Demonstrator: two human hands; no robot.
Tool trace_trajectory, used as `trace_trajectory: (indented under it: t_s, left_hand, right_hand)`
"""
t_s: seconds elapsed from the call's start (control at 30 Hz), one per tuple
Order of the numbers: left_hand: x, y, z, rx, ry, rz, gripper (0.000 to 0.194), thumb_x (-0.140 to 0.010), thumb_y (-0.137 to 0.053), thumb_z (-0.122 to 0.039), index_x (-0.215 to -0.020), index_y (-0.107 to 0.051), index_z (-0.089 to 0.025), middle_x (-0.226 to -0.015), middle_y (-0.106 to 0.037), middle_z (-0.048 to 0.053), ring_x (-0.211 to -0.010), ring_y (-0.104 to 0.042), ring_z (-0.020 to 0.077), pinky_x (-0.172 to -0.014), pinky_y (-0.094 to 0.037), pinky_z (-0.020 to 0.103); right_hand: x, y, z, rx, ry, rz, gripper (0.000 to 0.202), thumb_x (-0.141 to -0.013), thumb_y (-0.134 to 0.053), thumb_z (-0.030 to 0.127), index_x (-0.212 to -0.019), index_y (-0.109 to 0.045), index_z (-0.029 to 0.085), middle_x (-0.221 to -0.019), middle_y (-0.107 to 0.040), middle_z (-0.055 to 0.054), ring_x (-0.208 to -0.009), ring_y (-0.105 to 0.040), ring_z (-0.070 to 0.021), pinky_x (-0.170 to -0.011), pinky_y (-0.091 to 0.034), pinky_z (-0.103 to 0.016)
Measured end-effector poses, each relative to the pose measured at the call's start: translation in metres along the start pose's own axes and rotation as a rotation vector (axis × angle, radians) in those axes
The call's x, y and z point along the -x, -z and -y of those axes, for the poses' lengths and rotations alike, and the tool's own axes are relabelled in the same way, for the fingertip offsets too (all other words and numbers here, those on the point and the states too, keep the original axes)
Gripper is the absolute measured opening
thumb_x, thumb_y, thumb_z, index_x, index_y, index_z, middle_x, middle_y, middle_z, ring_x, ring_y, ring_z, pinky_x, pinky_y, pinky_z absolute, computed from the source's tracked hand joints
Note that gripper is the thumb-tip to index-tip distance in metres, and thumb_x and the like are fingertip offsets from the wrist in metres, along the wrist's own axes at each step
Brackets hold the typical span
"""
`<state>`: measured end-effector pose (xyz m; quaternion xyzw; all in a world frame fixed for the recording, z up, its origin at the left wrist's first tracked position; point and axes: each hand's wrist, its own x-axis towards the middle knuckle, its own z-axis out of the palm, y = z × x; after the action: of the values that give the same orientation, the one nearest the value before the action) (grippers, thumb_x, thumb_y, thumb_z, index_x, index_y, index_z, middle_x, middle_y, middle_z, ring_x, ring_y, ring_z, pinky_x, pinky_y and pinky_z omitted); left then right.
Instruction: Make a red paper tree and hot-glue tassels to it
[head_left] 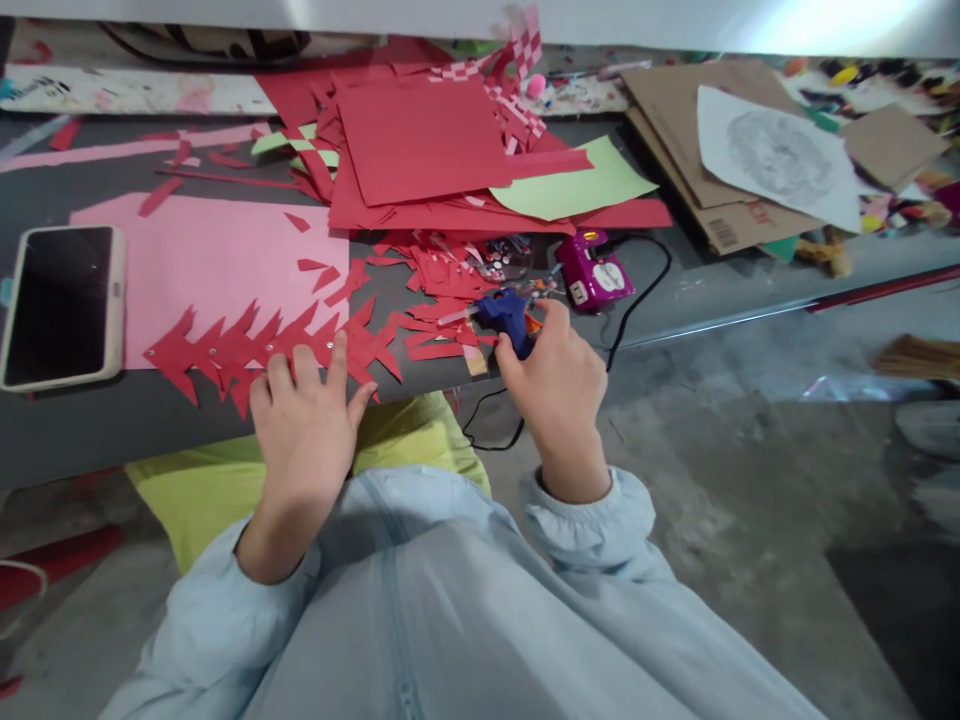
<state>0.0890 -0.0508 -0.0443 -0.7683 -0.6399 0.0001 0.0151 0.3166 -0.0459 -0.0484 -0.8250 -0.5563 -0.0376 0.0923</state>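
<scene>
My left hand (306, 420) lies with its fingers spread on a row of red paper fish shapes (232, 348), which overlap along the lower edge of a pink sheet (217, 245). Small round eyes dot several of the shapes. My right hand (556, 390) grips a small blue glue gun (511, 318), thumb and forefinger around its body. The gun's pale tip points left over red paper scraps (442, 275). Just beyond it sits a purple box (596, 275) with a black cable.
A phone (64, 305) lies at the left. Behind are stacked red sheets (424, 140), a light green sheet (577, 185) and cardboard (690, 150) under a printed white paper (780, 155). The grey table's front edge runs close to my body.
</scene>
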Motion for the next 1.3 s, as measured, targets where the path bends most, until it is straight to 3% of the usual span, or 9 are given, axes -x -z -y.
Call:
trace_trajectory:
  t_s: [0.27, 0.47, 0.6, 0.73, 0.87, 1.03, 1.2, 1.3]
  left_hand:
    - [0.019, -0.003, -0.004, 0.067, 0.032, -0.063, 0.055, -0.097, -0.047, -0.045, -0.148, -0.049, -0.024, -0.138, -0.057, 0.022, -0.130, -0.050, 0.0382, -0.106, -0.038, 0.059]
    - [0.025, -0.007, -0.002, 0.117, 0.042, -0.084, 0.056, -0.097, -0.047, -0.044, -0.147, -0.050, -0.020, -0.140, -0.057, 0.022, -0.132, -0.050, 0.0383, -0.105, -0.041, 0.057]
    - [0.021, -0.006, -0.003, 0.116, 0.050, -0.048, 0.053, -0.098, -0.046, -0.043, -0.145, -0.054, -0.020, -0.140, -0.057, 0.022, -0.126, -0.054, 0.0384, -0.104, -0.042, 0.058]
    - [0.021, -0.006, -0.003, 0.145, 0.064, -0.013, 0.052, -0.098, -0.046, -0.044, -0.144, -0.054, -0.020, -0.141, -0.057, 0.022, -0.127, -0.054, 0.0392, -0.104, -0.041, 0.059]
    - [0.024, -0.012, -0.001, 0.175, 0.055, -0.038, 0.052, -0.098, -0.047, -0.045, -0.144, -0.054, -0.022, -0.142, -0.056, 0.021, -0.128, -0.052, 0.0380, -0.107, -0.039, 0.059]
    - [0.026, -0.021, 0.003, 0.152, 0.017, -0.128, 0.060, -0.098, -0.045, -0.049, -0.146, -0.050, -0.014, -0.137, -0.059, 0.023, -0.123, -0.054, 0.0369, -0.107, -0.038, 0.056]
    - [0.024, -0.026, 0.004, 0.100, -0.016, -0.232, 0.056, -0.098, -0.046, -0.050, -0.139, -0.058, -0.014, -0.128, -0.064, 0.021, -0.115, -0.057, 0.0361, -0.102, -0.040, 0.054]
    - [0.023, -0.025, 0.005, 0.141, -0.017, -0.234, 0.055, -0.098, -0.046, -0.049, -0.138, -0.058, -0.014, -0.127, -0.064, 0.021, -0.116, -0.057, 0.0365, -0.101, -0.041, 0.054]
  right_hand:
    - [0.007, 0.006, 0.005, -0.002, 0.045, 0.003, 0.046, -0.094, -0.047, 0.043, -0.128, -0.052, 0.012, -0.104, -0.067, -0.018, -0.096, -0.061, -0.0333, -0.080, -0.045, -0.041]
    - [0.009, 0.013, 0.037, -0.123, 0.363, -0.057, 0.037, -0.099, -0.038, 0.033, -0.125, -0.059, 0.017, -0.101, -0.063, -0.014, -0.095, -0.056, -0.0284, -0.088, -0.044, -0.042]
    - [0.009, 0.012, 0.065, -0.181, 0.634, 0.081, 0.039, -0.098, -0.036, 0.021, -0.124, -0.066, 0.018, -0.099, -0.060, -0.013, -0.095, -0.054, -0.0266, -0.087, -0.044, -0.038]
    - [0.009, 0.006, 0.085, -0.166, 0.780, 0.186, 0.045, -0.098, -0.036, 0.015, -0.131, -0.065, 0.021, -0.099, -0.059, -0.013, -0.092, -0.051, -0.0260, -0.085, -0.044, -0.038]
    - [0.010, 0.000, 0.092, -0.134, 0.804, 0.226, 0.047, -0.098, -0.034, 0.014, -0.132, -0.066, 0.022, -0.098, -0.058, -0.013, -0.090, -0.049, -0.0255, -0.084, -0.043, -0.037]
    - [0.006, -0.004, 0.094, -0.153, 0.816, 0.231, 0.044, -0.097, -0.036, 0.012, -0.124, -0.069, 0.021, -0.096, -0.056, -0.012, -0.089, -0.047, -0.0250, -0.085, -0.042, -0.037]
    - [0.002, -0.007, 0.098, -0.210, 0.828, 0.231, 0.041, -0.096, -0.038, 0.012, -0.118, -0.071, 0.019, -0.095, -0.055, -0.011, -0.088, -0.047, -0.0243, -0.084, -0.042, -0.036]
    - [0.002, -0.008, 0.100, -0.203, 0.844, 0.230, 0.041, -0.096, -0.037, 0.011, -0.119, -0.070, 0.019, -0.095, -0.055, -0.011, -0.087, -0.046, -0.0242, -0.084, -0.042, -0.036]
